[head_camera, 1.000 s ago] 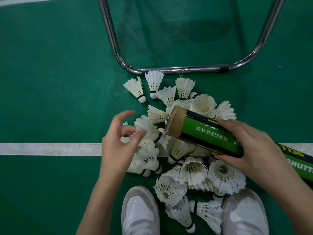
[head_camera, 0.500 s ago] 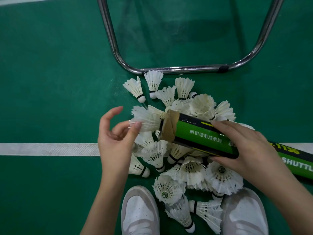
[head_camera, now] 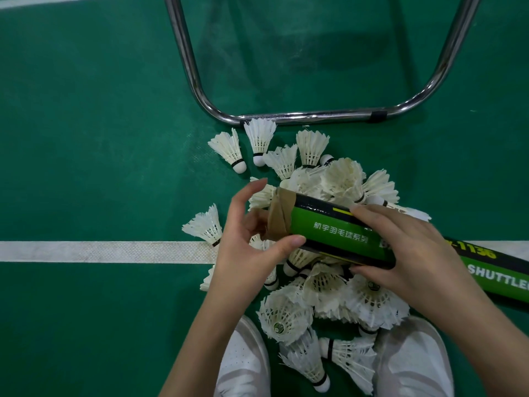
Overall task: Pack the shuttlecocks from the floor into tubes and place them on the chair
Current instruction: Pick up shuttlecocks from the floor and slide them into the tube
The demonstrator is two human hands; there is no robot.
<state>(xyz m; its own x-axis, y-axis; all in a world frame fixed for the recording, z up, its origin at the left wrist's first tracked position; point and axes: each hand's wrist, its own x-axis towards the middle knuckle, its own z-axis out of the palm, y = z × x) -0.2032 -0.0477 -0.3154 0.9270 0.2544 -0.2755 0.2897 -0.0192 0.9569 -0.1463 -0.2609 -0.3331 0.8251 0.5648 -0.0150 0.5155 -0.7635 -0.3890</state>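
A person is crouching over a green court floor [head_camera: 86,167], looking straight down at both hands and a pile of white feather shuttlecocks [head_camera: 329,282] lying between two white shoes [head_camera: 243,368].

The right hand [head_camera: 406,253] is wrapping its fingers and thumb round a long green and black tube [head_camera: 337,233], holding it nearly level above the pile with its taped open end pointing left. The rest of the tube is running off to the right edge.

The left hand [head_camera: 246,247] is cupping that open end, thumb lying along the tube's near side and fingers curving over the mouth. It appears to be pushing a shuttlecock in, though the shuttlecock itself is hidden behind the hand.

More shuttlecocks are lying loose at the far side of the pile, one touching the chrome frame of the chair [head_camera: 300,118], whose seat is out of view. Another single shuttlecock [head_camera: 206,227] is resting to the left, on the white court line [head_camera: 100,252].

Risks, as a judgement: feathers may be crushing against the tube's rim if the shuttlecock is entering crooked, and with the tube held level, shuttlecocks already inside could slide back out once the left hand is lifting away. The shoes are also very near the pile, so a shifting foot could flatten feathers.
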